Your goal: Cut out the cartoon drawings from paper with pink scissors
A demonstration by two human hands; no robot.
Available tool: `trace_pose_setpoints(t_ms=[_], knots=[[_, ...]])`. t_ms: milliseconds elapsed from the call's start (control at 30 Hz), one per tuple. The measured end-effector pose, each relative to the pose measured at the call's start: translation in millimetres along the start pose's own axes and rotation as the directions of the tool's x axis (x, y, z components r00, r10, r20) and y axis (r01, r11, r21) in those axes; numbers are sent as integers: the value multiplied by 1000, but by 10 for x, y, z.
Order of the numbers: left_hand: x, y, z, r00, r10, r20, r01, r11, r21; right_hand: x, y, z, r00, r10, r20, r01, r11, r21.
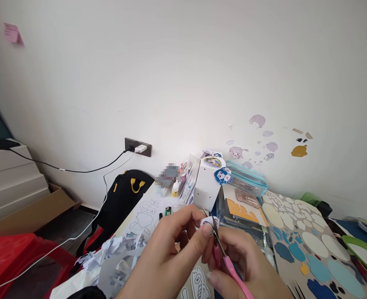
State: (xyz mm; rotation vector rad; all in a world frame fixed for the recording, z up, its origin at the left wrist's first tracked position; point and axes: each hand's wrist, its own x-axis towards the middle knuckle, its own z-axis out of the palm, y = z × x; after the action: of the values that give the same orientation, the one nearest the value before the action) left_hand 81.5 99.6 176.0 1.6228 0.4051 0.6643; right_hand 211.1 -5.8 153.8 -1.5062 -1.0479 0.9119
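Your left hand [177,238] is curled nearly closed, thumb and fingertips pinching a small piece of white paper with black drawn lines [204,221]. The piece is held up in the air above the cream worktop [154,194], in front of the white box. Your right hand [244,255] is wrapped around the pink-handled metal scissors [230,268]; you have the slim blades parted a little and pointing away from you, with the paper at them. How your fingers sit in the handle loops, I cannot tell.

Beneath your hands, near the worktop's near edge, lies a sheet with a black outline drawing [200,284]. By the left edge you have a heap of white and grey paper scraps [118,255]. The upright white box [206,189] stands at the far edge, with a clear pouch trimmed in light blue [248,178] beside it. Toward the right edge lies a beige sheet covered with coloured shapes [285,238].
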Motion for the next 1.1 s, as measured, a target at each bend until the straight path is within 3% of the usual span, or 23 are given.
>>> trace_pose_setpoints(t_ms=[100, 300, 500, 700, 933, 1100], knots=[[10, -11, 9, 1000, -12, -13, 12, 1000, 24, 29, 79, -25, 999, -19, 27, 19, 1000, -7], [20, -19, 28, 999, -36, -1, 36, 999, 9, 11, 92, -14, 999, 5, -47, -3, 999, 39], [30, -22, 20, 1000, 4, 0, -4, 999, -39, 37, 91, -35, 1000, -5, -4, 5, 1000, 12], [12, -25, 23, 998, 41, -38, -43, 998, -54, 15, 12, 1, 998, 18, -66, -18, 1000, 7], [36, -16, 29, 1000, 26, -13, -27, 992, -122, 26, 57, -15, 1000, 10, -14, -9, 998, 54], [31, -28, 15, 1000, 15, 7, -14, 987, -163, 16, 13, -8, 997, -1, 80, -17, 974, 227]])
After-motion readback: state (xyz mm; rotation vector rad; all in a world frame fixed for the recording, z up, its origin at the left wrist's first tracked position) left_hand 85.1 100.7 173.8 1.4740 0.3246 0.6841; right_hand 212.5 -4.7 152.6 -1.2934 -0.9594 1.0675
